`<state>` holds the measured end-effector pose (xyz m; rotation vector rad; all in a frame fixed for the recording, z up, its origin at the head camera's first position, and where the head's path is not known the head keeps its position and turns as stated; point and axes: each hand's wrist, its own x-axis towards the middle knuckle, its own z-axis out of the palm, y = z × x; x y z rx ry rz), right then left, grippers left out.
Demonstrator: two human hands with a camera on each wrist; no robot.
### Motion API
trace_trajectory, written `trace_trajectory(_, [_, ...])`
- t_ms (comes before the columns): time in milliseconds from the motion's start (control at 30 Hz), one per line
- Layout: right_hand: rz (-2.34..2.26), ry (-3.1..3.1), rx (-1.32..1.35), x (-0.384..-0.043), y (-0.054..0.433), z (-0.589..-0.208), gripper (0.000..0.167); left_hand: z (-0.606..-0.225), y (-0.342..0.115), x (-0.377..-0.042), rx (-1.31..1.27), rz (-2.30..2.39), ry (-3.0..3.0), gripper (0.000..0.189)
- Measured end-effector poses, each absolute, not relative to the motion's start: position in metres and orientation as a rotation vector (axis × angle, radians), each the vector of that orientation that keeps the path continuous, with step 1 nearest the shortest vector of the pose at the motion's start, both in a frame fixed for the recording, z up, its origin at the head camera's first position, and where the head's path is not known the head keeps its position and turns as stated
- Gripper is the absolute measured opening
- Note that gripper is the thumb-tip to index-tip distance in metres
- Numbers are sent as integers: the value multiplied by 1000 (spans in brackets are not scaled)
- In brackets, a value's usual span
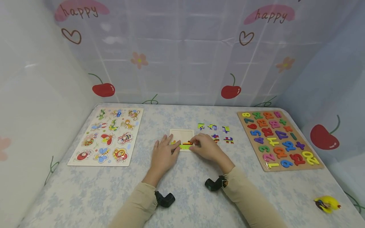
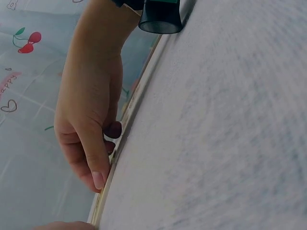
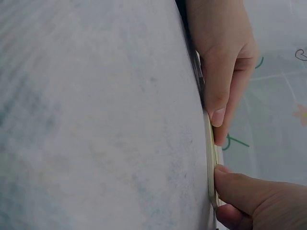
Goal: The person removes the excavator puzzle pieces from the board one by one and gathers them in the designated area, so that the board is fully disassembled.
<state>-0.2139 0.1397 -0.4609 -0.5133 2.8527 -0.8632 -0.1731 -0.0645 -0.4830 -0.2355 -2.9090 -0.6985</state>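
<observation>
Near right on the surface [image 1: 85, 196], yellow toy [image 1: 328, 204]; farther in, mid-surface, I have the left hand [image 1: 165, 155] lightly spread on the left side of the puzzle tray [image 1: 181, 134], the right hand [image 1: 208, 147] bent at its right edge, a pinched piece I cannot tell. Coloured pieces [image 1: 183, 146] line the tray's near strip. Beyond I log loose pieces [image 1: 228, 140] to its right, insect board [image 1: 92, 162] left, number board [image 1: 310, 167] right, curtain [image 1: 185, 79] behind.

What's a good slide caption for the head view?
Left hand and right hand at a puzzle tray, loose pieces nearby.

Boards [image 1: 181, 134], pieces [image 1: 228, 140], toy [image 1: 328, 204] on floral table [image 1: 188, 193]
</observation>
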Motion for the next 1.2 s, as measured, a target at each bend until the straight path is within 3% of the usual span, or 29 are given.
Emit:
trace_trajectory(633, [-1246, 2698, -403, -206, 146, -450, 21, -483, -63, -174, -205, -753, -2900, 33])
trace_trajectory(800, [-1178, 2691, -408, -201, 167, -440, 28, -483, -63, -173, -203, -767, -2894, 33])
trace_trajectory(1200, [-958, 2700, -372, -183, 245, -433, 23, -483, -64, -173, -232, -794, -2884, 34])
